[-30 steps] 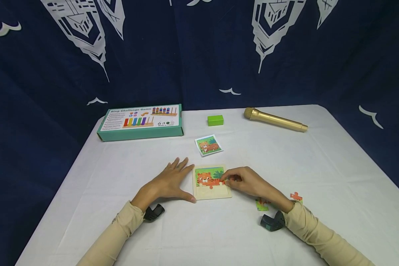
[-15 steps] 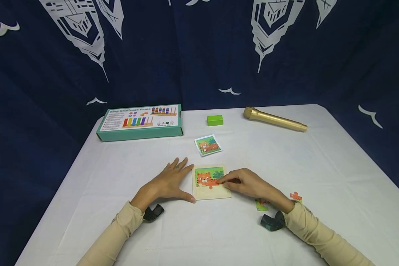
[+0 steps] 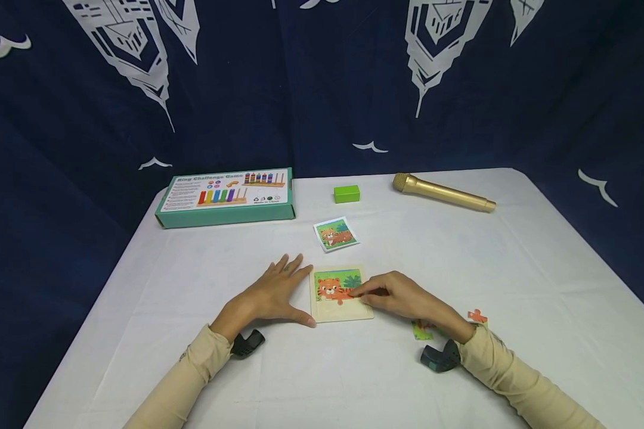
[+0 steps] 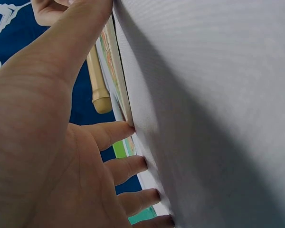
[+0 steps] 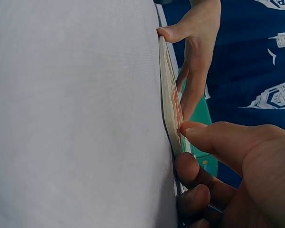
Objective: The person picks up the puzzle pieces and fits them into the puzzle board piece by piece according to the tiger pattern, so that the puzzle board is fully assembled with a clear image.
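A small wooden tray puzzle (image 3: 343, 313) lies flat in the middle of the table. Its upper part shows an orange tiger (image 3: 330, 289) on green; the lower part is bare wood. My left hand (image 3: 276, 292) is spread at its left side, thumb by the near corner and forefinger by the far one. Over the right part of the picture, my right hand (image 3: 402, 295) has its curled thumb and forefinger on an orange puzzle piece, largely hidden by the fingertips. In the right wrist view the thumb (image 5: 199, 133) touches the puzzle's face.
Loose puzzle pieces lie by the right wrist, a green-and-orange one (image 3: 423, 332) and an orange one (image 3: 477, 316). Beyond the puzzle are a tiger picture card (image 3: 337, 234), a green block (image 3: 346, 194), a game box (image 3: 225, 199) and a gold microphone (image 3: 444, 193).
My right hand has shifted slightly left over the puzzle, its fingertips now nearer the tiger's middle. The left hand and the puzzle stay where they were.
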`<move>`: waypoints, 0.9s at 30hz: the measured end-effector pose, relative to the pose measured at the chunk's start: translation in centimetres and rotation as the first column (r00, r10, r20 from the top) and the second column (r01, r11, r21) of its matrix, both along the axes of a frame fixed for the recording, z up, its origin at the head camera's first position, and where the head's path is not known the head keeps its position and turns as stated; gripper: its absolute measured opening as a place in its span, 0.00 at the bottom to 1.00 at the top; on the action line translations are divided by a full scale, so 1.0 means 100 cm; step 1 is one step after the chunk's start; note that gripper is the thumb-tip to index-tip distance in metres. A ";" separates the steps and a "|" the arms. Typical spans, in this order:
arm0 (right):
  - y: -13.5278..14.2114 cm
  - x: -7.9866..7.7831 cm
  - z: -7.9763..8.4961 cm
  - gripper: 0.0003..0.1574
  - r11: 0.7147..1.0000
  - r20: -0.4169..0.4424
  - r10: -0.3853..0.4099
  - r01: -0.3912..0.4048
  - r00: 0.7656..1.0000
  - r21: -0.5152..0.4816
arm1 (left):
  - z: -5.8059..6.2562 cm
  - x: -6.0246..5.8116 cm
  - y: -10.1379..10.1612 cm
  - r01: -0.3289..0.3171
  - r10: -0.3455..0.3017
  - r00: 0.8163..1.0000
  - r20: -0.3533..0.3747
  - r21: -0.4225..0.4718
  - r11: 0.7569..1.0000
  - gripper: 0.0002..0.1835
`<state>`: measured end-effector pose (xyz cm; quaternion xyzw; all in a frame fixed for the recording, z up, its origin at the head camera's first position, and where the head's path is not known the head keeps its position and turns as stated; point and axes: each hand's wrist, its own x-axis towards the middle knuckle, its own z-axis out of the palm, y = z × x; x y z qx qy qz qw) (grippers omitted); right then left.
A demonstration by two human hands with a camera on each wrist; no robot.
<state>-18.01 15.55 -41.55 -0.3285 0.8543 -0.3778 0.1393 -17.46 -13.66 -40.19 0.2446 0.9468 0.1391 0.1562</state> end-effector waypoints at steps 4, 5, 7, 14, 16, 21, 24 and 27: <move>0.001 -0.001 -0.001 0.15 1.000 0.018 0.007 -0.007 1.000 -0.002 | 0.000 0.000 0.000 0.000 0.000 1.000 0.000 0.002 1.000 0.62; 0.001 0.000 -0.001 0.15 1.000 0.023 0.009 -0.009 1.000 -0.003 | -0.001 0.000 0.000 0.001 -0.001 1.000 -0.001 0.002 1.000 0.62; 0.002 0.000 -0.001 0.15 1.000 0.033 0.014 -0.014 0.999 -0.003 | -0.001 0.000 0.000 0.001 -0.001 1.000 -0.001 -0.001 1.000 0.62; 0.004 0.003 0.001 0.16 0.999 0.050 0.027 -0.027 0.998 -0.018 | -0.001 0.000 0.001 -0.004 0.004 1.000 0.004 0.001 1.000 0.62; 0.006 0.004 0.002 0.16 0.999 0.053 0.030 -0.029 0.998 -0.018 | -0.001 0.000 0.001 -0.003 0.003 1.000 0.008 0.005 1.000 0.62; 0.011 0.005 0.003 0.16 0.999 0.052 0.039 -0.039 0.998 -0.018 | -0.001 0.000 0.001 -0.003 0.003 1.000 0.006 -0.002 1.000 0.62; 0.014 0.006 0.003 0.17 0.999 0.043 0.046 -0.045 0.998 -0.015 | -0.001 0.001 0.000 -0.005 0.005 1.000 0.001 -0.005 1.000 0.62; 0.020 0.008 0.003 0.17 0.999 0.029 0.047 -0.047 0.998 -0.013 | 0.000 0.001 -0.001 -0.003 0.003 1.000 0.004 0.001 1.000 0.62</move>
